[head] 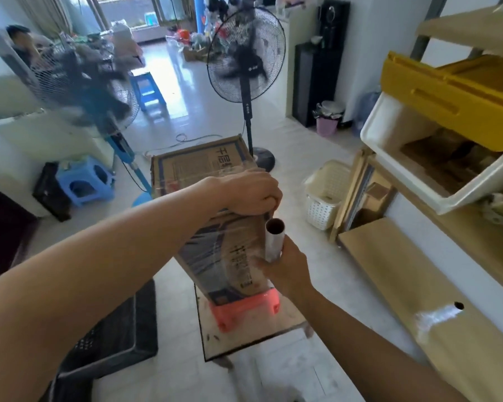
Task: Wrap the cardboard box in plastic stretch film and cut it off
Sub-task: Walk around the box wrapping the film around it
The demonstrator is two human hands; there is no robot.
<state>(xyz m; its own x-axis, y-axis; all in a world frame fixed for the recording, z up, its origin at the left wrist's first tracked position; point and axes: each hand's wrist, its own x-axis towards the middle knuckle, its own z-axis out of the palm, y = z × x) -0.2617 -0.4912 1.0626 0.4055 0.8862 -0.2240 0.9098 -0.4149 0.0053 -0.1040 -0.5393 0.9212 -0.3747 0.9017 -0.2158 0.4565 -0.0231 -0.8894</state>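
Box (204, 169) stands on red stool (244, 311); left hand (250, 192) fingers clasp its top edge, right hand (285, 268) fingers grip film roll (274, 242).

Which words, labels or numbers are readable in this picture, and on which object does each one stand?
"千", probably: first large character on top of the cardboard box; the rest is blurred.
Print on the box's front, under film: too blurred to read.
White mark on the pole of the black fan: too small.
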